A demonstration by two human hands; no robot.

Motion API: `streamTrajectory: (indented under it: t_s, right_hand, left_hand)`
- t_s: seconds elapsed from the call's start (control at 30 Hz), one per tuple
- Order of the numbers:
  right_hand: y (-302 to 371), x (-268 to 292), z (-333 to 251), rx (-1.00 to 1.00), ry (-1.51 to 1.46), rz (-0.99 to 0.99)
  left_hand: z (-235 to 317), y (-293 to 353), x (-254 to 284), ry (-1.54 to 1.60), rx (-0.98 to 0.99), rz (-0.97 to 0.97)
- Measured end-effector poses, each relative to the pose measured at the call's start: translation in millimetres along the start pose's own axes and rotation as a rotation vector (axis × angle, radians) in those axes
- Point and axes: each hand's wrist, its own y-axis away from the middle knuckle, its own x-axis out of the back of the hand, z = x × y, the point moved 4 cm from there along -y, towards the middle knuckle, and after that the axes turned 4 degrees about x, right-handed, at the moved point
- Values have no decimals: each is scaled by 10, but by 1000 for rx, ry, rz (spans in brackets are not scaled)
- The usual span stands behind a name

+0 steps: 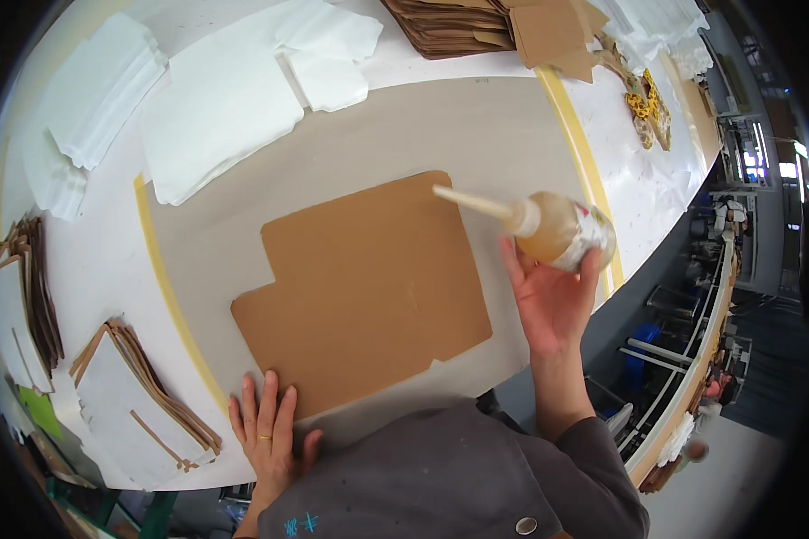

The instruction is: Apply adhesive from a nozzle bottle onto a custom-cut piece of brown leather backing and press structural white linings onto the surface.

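Plainly, the white table (108,260) takes up most of what I see from where I stand, with a grey sheet (211,242) spread across its middle. On that sheet lies the brown board (368,296), flat and slightly aslant, a step cut out of its upper left corner. White sheets (220,112) overlap the grey one at the far left, and another white stack (99,90) sits further left. Dark brown boards (449,27) are piled at the far edge, while a white-topped stack (139,409) lies at the near left. Yellow tape (162,260) runs down the grey sheet's left side. Down at the board's near left, the left hand (271,427) is spread palm down and grips nothing, its fingertips at the board's edge. The right hand (553,301) has its thumb and fingers closed around a bottle (557,235), held tilted above the right of the grey sheet. Its pale nozzle (472,201) points left over the board's far right corner; I can't tell whether the tip touches. A thin ring (265,437) circles one left finger.
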Motion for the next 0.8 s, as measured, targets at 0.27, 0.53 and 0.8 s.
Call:
streamTrajectory:
  t_s: [0.27,0.53,0.8]
  right_hand:
    - [-609,-490,423,-137,-126,-96]
    - [-483,-312,109,183,239,-73]
    - [84,153,-234,369,585,53]
  left_hand:
    - [27,-50,-18,2,-7,11]
    - [-19,34,-37,-50,4,4]
    - [-16,-9,-38,-4,-11,4]
